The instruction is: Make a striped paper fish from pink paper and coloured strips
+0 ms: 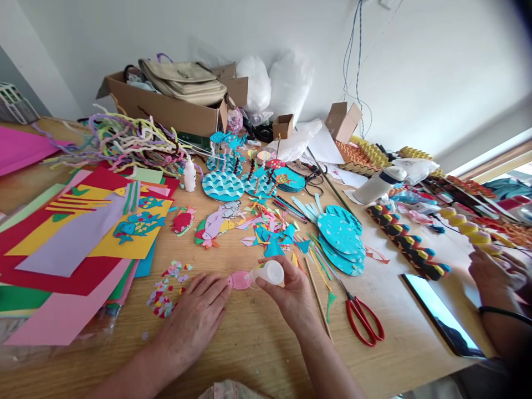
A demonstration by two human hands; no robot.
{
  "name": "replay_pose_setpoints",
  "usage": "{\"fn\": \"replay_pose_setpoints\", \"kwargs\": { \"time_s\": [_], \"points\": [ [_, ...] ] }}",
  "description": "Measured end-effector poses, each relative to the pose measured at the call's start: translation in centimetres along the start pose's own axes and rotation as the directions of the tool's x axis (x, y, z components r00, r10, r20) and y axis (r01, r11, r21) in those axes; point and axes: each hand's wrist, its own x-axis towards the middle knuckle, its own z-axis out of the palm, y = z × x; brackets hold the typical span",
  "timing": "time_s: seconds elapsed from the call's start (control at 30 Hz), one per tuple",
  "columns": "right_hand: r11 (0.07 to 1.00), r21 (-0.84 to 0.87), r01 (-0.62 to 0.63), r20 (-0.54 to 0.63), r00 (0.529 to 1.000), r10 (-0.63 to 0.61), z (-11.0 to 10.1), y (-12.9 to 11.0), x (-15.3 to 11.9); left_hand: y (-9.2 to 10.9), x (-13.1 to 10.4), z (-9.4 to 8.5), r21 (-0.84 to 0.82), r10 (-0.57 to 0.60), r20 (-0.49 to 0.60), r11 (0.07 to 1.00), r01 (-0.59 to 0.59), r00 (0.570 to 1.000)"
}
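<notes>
A pink paper fish (pixel 240 280) lies flat on the table between my hands. My left hand (pixel 204 305) rests palm down with its fingers stretched out, and its fingertips touch the fish's left end. In my right hand (pixel 293 293) is a white glue bottle (pixel 273 272), tipped over with its base toward me and its nozzle end at the fish's tail. The nozzle tip itself is hard to make out. Left of my left hand lies a scatter of small coloured paper dots (pixel 163 296). Beyond the fish are a stack of cut paper fish (pixel 214 224) and a red one (pixel 183 220).
Coloured paper sheets (pixel 70 277) cover the left side. Paper scraps (pixel 274 227), blue paper discs (pixel 341 235), red-handled scissors (pixel 366 321), a wooden stick (pixel 318 302) and a phone (pixel 443 316) lie to the right. Another glue bottle (pixel 190 176) stands upright. Another person's hands (pixel 494 271) work at far right.
</notes>
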Motion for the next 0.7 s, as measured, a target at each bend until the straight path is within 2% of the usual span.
{"fn": "replay_pose_setpoints", "kwargs": {
  "time_s": [0.4, 0.53, 0.7],
  "points": [
    [1.0, -0.011, -0.001, 0.003, 1.0, 0.001, 0.1, -0.13, -0.32, -0.16, -0.24, 0.24, -0.028, -0.002, 0.035, 1.0, 0.003, 0.999],
    [1.0, -0.006, 0.006, 0.056, 0.998, -0.005, 0.38, -0.39, -0.45, -0.23, -0.22, 0.16, -0.015, 0.012, 0.021, 1.0, -0.012, 1.0],
    [1.0, -0.013, 0.011, 0.013, 1.0, -0.011, 0.82, -0.51, -0.14, -0.28, -0.22, 0.21, 0.005, 0.028, 0.01, 1.0, -0.028, 1.0]
  ]
}}
